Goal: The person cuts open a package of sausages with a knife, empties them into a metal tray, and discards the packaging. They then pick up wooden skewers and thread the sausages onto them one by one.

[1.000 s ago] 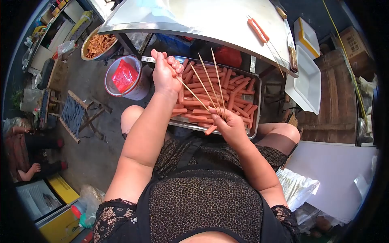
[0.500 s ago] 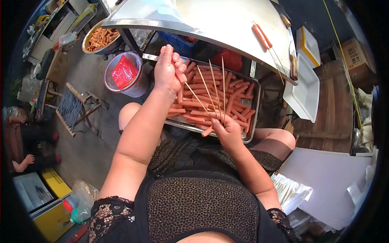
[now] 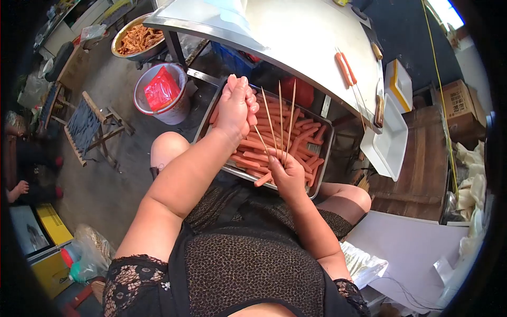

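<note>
My left hand [image 3: 238, 108] is closed in a fist around a sausage [image 3: 251, 119], most of which the fingers hide. A thin wooden skewer runs from that sausage down to my right hand [image 3: 288, 171]. Between its thumb and fingers, my right hand grips several wooden skewers [image 3: 280, 119]; the others fan upward with bare points. Below both hands lies a metal tray [image 3: 329, 153] heaped with pink sausages [image 3: 306, 138]. One loose sausage [image 3: 264, 179] pokes out over the near rim, just left of my right hand.
On the white-topped table [image 3: 296, 31] ahead lie two skewered sausages [image 3: 346, 68] and a wooden-handled knife [image 3: 379, 108]. A bucket [image 3: 177, 108] with a red packet and a bowl of brown food [image 3: 138, 41] stand left. White bins [image 3: 388, 142] are right; another person's hand [image 3: 20, 188] shows far left.
My hands have come closer together, and less of the skewer between them shows below the sausage in my left hand. The whole view has shifted slightly.
</note>
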Available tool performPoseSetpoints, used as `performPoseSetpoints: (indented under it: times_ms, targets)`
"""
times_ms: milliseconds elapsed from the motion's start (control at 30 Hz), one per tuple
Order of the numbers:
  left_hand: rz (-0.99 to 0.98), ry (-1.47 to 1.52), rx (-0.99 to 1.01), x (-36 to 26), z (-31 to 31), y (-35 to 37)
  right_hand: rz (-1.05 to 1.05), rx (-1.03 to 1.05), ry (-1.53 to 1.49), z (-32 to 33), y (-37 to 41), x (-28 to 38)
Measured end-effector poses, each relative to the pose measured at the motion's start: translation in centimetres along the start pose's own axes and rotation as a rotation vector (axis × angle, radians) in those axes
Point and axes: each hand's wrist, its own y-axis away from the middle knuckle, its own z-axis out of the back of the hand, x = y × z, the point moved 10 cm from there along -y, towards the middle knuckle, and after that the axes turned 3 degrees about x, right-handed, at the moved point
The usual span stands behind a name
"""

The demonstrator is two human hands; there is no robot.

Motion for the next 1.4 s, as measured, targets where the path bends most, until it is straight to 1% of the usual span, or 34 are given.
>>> performPoseSetpoints:
  times_ms: [33, 200, 300, 367, 400, 467, 500, 567, 600, 667, 700, 767, 900, 967, 1067, 1100, 1133, 1200, 1233, 1300, 1333, 1367, 1400]
  targets:
    - [-0.009, -0.007, -0.02, -0.1, 0.0, 0.1, 0.015, -0.013, -0.049, -0.4, -0.2, 0.3]
    - [-0.027, -0.01, -0.024, -0.1, -0.1, 0.4, -0.009, -0.025, -0.032, -0.9, -1.0, 0.4]
    - [-0.024, 0.003, -0.002, 0.4, -0.1, 0.4, 0.026, -0.045, 0.004, -1.0, -1.5, 0.9]
    - [-0.028, 0.022, 0.012, 0.8, -0.1, 0.4, 0.115, -0.107, 0.164, -1.0, -1.7, 2.6]
    - [-0.031, 0.013, 0.017, 0.8, -0.2, 0.5, 0.114, -0.107, 0.166, -1.1, -2.0, 2.6]
    - [-0.035, 0.005, 0.02, 0.7, -0.4, 0.6, 0.196, -0.136, 0.226, -0.9, -2.3, 3.2]
    - [-0.034, -0.001, 0.015, 0.5, -0.6, 0.7, 0.196, -0.135, 0.227, -0.7, -2.8, 2.9]
    - [-0.033, -0.007, 0.008, 0.6, -0.6, 1.0, 0.312, -0.162, 0.417, -0.5, -3.3, 3.6]
    - [-0.015, -0.027, 0.008, 1.1, -0.6, 1.2, 0.312, -0.161, 0.417, -0.7, -3.4, 3.8]
    - [0.003, -0.045, 0.008, 1.6, -0.4, 1.2, 0.228, -0.181, 0.305, -0.9, -3.8, 3.6]
    - [-0.008, -0.04, 0.014, 1.6, -0.3, 1.0, 0.227, -0.181, 0.305, -1.1, -3.8, 3.8]
    - [-0.031, -0.069, 0.007, 1.5, -0.2, 1.0, 0.183, -0.158, 0.197, -1.4, -4.1, 3.6]
    - [-0.033, -0.155, 0.006, 1.1, -0.3, 1.0, 0.176, -0.147, 0.237, -0.8, -4.0, 2.6]
    - [-0.039, -0.205, -0.003, 0.9, -0.2, 1.0, 0.061, -0.103, 0.088, -0.9, -3.4, 1.2]
    - [-0.029, -0.24, 0.011, 1.7, -0.5, 1.4, 0.132, -0.098, 0.144, -0.8, -3.4, 1.2]
    - [-0.053, -0.262, 0.075, 1.6, -1.0, 1.4, 0.202, -0.11, 0.267, -0.5, -3.5, 1.8]
    - [-0.058, -0.25, 0.084, 1.8, -1.0, 1.2, 0.199, -0.13, 0.268, -0.4, -3.3, 2.7]
    - [-0.029, -0.247, 0.119, 2.4, -1.1, 1.3, -0.028, -0.122, 0.137, -0.7, -3.2, 2.5]
    - [-0.022, -0.247, 0.123, 2.3, -1.4, 1.2, 0.239, -0.145, 0.355, -0.2, -4.0, 3.7]
    - [0.078, -0.233, 0.082, 2.7, -1.1, 0.4, 0.311, -0.192, 0.484, 1.9, -4.5, 5.7]
    - [-0.008, -0.347, 0.222, 3.3, -0.3, -1.4, 0.577, -0.266, 0.602, 3.4, -4.7, 8.2]
    - [0.044, -0.541, 0.284, 3.2, -0.4, -1.8, 0.587, -0.354, 0.615, 5.7, -4.9, 10.5]
    - [0.098, -0.735, 0.349, 3.4, -0.5, -1.9, 0.577, -0.499, 0.669, 8.5, -5.0, 12.8]
